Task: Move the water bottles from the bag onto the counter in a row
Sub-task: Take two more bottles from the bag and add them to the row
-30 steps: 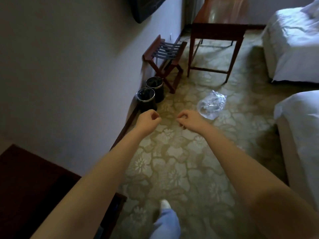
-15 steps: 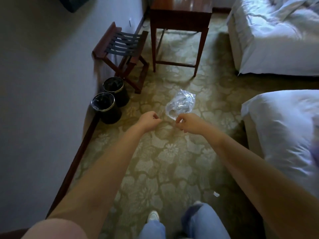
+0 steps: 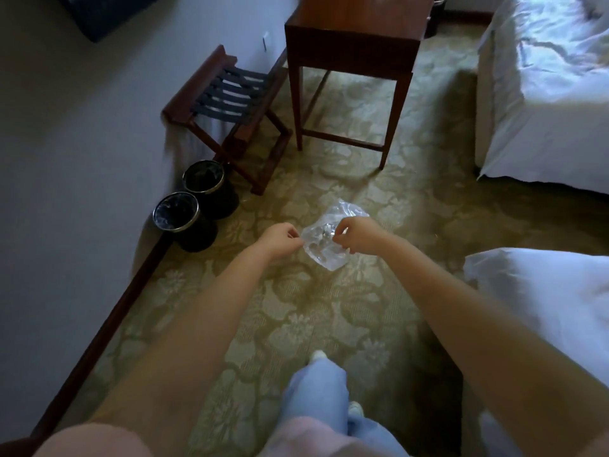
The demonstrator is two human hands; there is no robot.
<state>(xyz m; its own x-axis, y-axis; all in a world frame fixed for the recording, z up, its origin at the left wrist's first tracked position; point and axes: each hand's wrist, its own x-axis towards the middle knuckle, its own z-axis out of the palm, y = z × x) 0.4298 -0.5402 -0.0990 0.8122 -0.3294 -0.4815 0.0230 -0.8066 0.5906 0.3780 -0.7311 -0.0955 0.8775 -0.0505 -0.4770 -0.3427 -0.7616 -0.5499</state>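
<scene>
A clear plastic bag (image 3: 326, 255) lies on the patterned carpet ahead of me, with glinting clear shapes inside that I cannot tell apart. My left hand (image 3: 280, 240) is at the bag's left edge with its fingers pinched together. My right hand (image 3: 357, 235) overlaps the bag's upper right, its fingers also curled shut. The bag still lies flat. I cannot tell whether either hand touches it or hangs above it.
Two black bins (image 3: 176, 212) (image 3: 206, 179) stand by the left wall, with a folding luggage rack (image 3: 227, 103) behind them. A wooden table (image 3: 356, 28) stands beyond the bag. White beds are at far right (image 3: 543, 94) and near right (image 3: 543, 291). My legs (image 3: 316, 390) are below.
I have stepped closer and looked further down, so the bag now sits between my hands instead of beyond them. Both hands have stayed curled shut throughout.
</scene>
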